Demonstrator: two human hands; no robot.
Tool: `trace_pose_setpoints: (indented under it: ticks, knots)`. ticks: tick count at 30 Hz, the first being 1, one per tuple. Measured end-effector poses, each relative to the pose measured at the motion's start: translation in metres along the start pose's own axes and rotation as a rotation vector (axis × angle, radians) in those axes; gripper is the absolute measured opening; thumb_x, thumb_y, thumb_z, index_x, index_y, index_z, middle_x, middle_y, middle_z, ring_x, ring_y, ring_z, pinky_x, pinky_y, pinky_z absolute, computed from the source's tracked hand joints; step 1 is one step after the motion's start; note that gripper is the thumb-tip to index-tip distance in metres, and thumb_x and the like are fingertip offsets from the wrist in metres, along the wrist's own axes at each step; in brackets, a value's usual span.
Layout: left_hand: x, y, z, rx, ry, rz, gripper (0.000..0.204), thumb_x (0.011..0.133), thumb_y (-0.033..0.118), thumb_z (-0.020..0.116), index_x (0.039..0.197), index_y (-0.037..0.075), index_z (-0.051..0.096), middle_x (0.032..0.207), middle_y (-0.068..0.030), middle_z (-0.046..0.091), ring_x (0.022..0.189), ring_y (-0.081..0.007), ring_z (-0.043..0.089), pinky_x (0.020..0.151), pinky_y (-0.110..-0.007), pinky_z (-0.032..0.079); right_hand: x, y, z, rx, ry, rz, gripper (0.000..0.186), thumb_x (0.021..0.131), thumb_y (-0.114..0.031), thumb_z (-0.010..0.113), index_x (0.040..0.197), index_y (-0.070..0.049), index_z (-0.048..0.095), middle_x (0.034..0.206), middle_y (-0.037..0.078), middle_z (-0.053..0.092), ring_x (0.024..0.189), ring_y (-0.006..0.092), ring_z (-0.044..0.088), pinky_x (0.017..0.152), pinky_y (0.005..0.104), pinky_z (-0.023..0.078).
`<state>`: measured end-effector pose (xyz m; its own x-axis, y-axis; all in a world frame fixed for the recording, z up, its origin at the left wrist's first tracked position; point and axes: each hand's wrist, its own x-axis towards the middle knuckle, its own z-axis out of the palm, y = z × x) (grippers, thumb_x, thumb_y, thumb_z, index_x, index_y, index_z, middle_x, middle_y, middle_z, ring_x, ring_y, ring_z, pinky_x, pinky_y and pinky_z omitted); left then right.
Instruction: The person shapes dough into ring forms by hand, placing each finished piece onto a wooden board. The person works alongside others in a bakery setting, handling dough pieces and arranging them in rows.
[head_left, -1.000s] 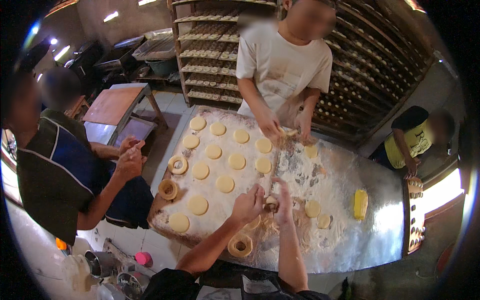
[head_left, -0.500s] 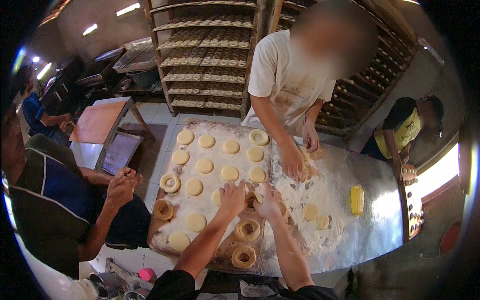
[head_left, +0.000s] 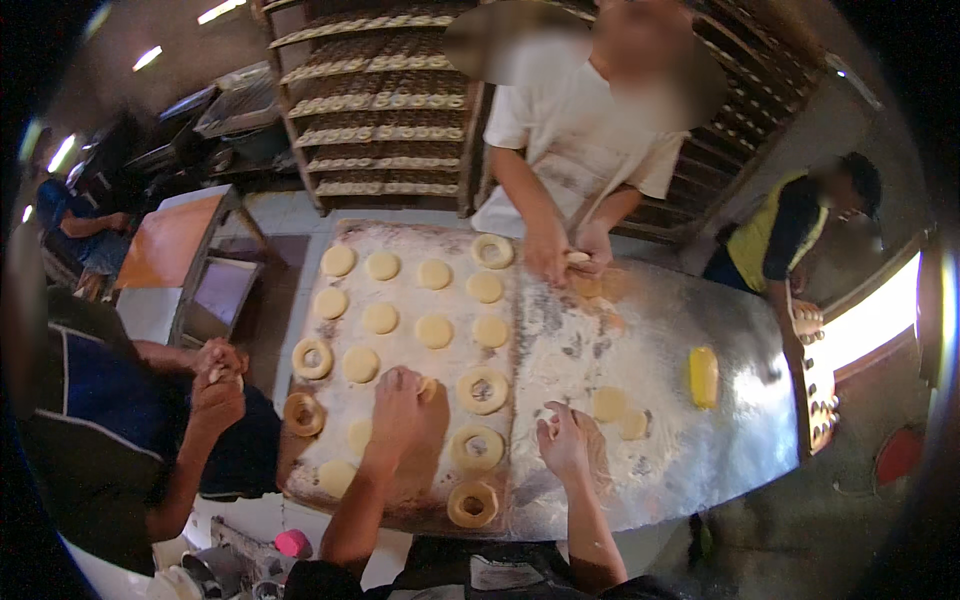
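Note:
My left hand (head_left: 402, 410) is closed over a pale dough round (head_left: 428, 388), whose edge shows beside the fingertips; the rest is hidden. To its right lies a dough ring (head_left: 483, 390), with a second ring (head_left: 477, 447) and a third ring (head_left: 473, 503) below it in a column. My right hand (head_left: 565, 440) hovers over the floured board's right side, fingers loosely curled and apart, with nothing visible in them. Several flat dough rounds (head_left: 434, 331) lie in rows on the floured board (head_left: 400, 235).
Across the table a co-worker's hands (head_left: 570, 255) pinch a piece of dough. A yellow block (head_left: 703, 377) stands on the metal tabletop (head_left: 740, 420), right of two dough pieces (head_left: 612, 405). Another person's hands (head_left: 218, 385) are at the left edge. Racks (head_left: 380, 130) of dough rings rise behind.
My hands have parted: the left moved left onto a dough round, the right drew back to the right. A ring lies where they worked. The co-worker's hands have risen off the table.

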<state>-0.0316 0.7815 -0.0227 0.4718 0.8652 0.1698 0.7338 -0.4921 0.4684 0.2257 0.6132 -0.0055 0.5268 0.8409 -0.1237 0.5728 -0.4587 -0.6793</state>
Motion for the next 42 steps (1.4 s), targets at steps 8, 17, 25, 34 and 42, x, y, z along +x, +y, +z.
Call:
trace_pose_setpoints:
  ticks: [8, 17, 25, 34, 42]
  knots:
    - [0.0, 0.082, -0.002, -0.473, -0.024, 0.147, 0.025, 0.087, 0.008, 0.072, 0.108, 0.002, 0.059, 0.103, -0.0186, 0.063, 0.093, -0.0372, 0.063, 0.08, -0.043, 0.052, 0.033, 0.089, -0.1, -0.402, 0.292, -0.157, 0.039, 0.086, -0.023, 0.072, 0.123, -0.015, 0.061, 0.115, 0.015, 0.061, 0.11, 0.0352, 0.057, 0.092, 0.0458, 0.045]
    - [0.004, 0.232, 0.108, -0.086, -0.032, 0.324, 0.042, 0.089, 0.013, 0.066, 0.129, 0.01, 0.053, 0.105, -0.0153, 0.062, 0.095, -0.0358, 0.061, 0.085, -0.05, 0.044, 0.069, 0.093, -0.136, -0.173, -0.389, -0.074, 0.039, 0.084, -0.023, 0.076, 0.11, -0.007, 0.052, 0.097, 0.015, 0.066, 0.091, 0.0329, 0.063, 0.079, 0.0415, 0.049]
    - [-0.032, 0.322, 0.111, -1.059, -0.462, -0.217, 0.046, 0.095, 0.043, 0.067, 0.108, -0.002, 0.066, 0.092, -0.0091, 0.071, 0.081, -0.0143, 0.066, 0.073, -0.029, 0.052, 0.019, 0.124, -0.208, 0.801, -0.382, -0.171, 0.062, 0.088, 0.0, 0.071, 0.134, -0.009, 0.031, 0.097, 0.013, 0.065, 0.089, 0.0172, 0.06, 0.078, 0.0299, 0.049]
    - [-0.059, 0.387, 0.083, -0.886, -0.25, -0.238, 0.032, 0.086, 0.018, 0.077, 0.109, -0.001, 0.067, 0.091, -0.0088, 0.072, 0.078, -0.0128, 0.065, 0.07, -0.031, 0.052, -0.011, 0.123, -0.247, 0.63, -0.402, -0.179, 0.063, 0.083, 0.006, 0.066, 0.135, -0.009, 0.034, 0.102, 0.014, 0.064, 0.098, 0.022, 0.063, 0.082, 0.0324, 0.052]
    - [-0.067, 0.388, 0.101, -0.458, 0.308, -0.025, 0.04, 0.082, -0.01, 0.062, 0.12, -0.001, 0.055, 0.1, -0.016, 0.065, 0.087, -0.038, 0.067, 0.074, -0.042, 0.053, -0.007, 0.126, -0.199, 0.988, -0.503, -0.159, 0.066, 0.08, 0.009, 0.057, 0.142, -0.007, 0.037, 0.114, 0.014, 0.056, 0.106, 0.0273, 0.063, 0.094, 0.039, 0.053]
